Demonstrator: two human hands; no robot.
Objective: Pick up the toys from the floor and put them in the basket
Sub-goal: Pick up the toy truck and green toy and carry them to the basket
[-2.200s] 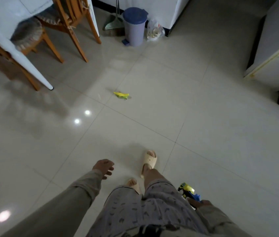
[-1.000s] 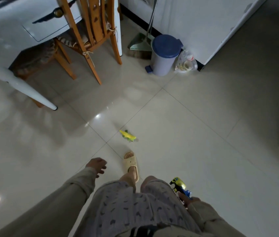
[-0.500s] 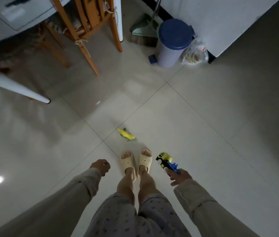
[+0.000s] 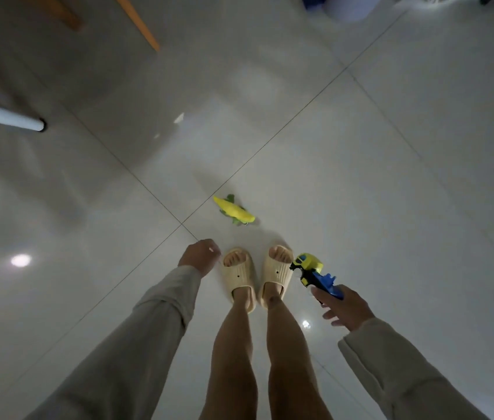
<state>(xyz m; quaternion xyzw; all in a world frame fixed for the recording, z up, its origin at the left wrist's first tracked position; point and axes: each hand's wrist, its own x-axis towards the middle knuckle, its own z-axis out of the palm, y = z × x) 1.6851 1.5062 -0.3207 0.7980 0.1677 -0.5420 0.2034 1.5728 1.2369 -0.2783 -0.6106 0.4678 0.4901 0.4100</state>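
A small yellow and green toy (image 4: 233, 211) lies on the pale tiled floor just ahead of my two slippered feet (image 4: 256, 275). My left hand (image 4: 199, 256) hangs loosely curled and holds nothing, a short way left of and nearer than that toy. My right hand (image 4: 345, 307) grips a yellow, black and blue toy truck (image 4: 314, 272) by its blue rear end, to the right of my feet. No basket is in view.
A white table leg (image 4: 5, 118) ends on the floor at the left. Wooden chair legs (image 4: 136, 21) stand at the top left. The base of a lavender bin (image 4: 345, 7) shows at the top edge. Bare tiles spread to the right.
I have walked up to the yellow toy and my view has tipped further down, so it now lies just before my feet. My right hand has come forward with the toy truck.
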